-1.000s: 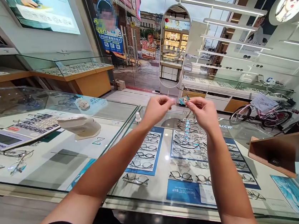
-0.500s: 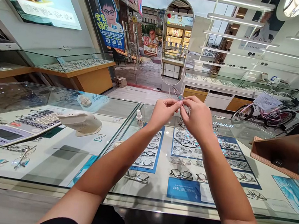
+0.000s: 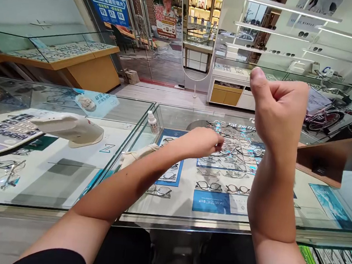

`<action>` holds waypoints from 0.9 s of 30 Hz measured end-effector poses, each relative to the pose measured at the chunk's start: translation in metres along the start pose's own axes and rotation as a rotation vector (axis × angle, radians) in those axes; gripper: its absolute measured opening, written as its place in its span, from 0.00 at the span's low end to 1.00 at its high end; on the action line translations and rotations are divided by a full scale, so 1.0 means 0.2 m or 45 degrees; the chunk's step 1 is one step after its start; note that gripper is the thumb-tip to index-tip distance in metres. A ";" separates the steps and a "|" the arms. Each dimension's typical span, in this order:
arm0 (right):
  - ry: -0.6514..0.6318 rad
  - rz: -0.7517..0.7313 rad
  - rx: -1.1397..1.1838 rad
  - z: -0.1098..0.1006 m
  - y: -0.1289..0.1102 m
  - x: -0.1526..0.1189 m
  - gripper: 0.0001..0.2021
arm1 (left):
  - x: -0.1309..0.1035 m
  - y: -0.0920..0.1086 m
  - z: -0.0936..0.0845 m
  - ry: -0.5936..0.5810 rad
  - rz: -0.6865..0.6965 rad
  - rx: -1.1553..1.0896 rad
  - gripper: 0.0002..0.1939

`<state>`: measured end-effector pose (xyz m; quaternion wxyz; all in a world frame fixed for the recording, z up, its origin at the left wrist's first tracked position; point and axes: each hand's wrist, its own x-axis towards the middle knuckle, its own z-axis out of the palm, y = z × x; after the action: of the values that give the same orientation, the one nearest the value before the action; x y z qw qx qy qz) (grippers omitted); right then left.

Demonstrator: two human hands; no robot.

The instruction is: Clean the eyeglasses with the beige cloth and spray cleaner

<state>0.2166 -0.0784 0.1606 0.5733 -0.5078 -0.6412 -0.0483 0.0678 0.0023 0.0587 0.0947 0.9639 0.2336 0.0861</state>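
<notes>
Glasses [image 3: 239,151] crowd the glass bench [image 3: 154,212] just by my left hand [image 3: 202,142], whose grip I cannot make out from here; well apart, my right hand [image 3: 281,108] hangs raised in a curled fist, thumb out, while a white bottle [image 3: 153,123] stands to the left of both.

Hands split. Left hand [image 3: 198,143] dropped from the pinch to just by the glasses [image 3: 231,150], contact unclear. Right hand [image 3: 282,108] swung up and right, fingers curled, thumb raised. View tilted down; mirror [image 3: 198,52] top now cropped.
</notes>
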 end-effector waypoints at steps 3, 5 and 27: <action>-0.025 -0.035 0.090 0.00 0.01 0.01 0.33 | 0.04 0.01 0.12 -0.089 0.031 0.164 0.09; -0.015 -0.045 0.120 0.00 0.02 0.01 0.34 | 0.06 0.01 0.20 -0.091 0.055 0.215 0.09; -0.134 0.039 0.253 -0.01 -0.05 -0.01 0.38 | 0.10 -0.06 0.33 -0.025 -0.117 0.250 0.13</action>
<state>0.2116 -0.0862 0.1647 0.5870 -0.4601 -0.6642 0.0510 0.0937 0.0120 -0.0050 0.0059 0.9576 0.2837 0.0489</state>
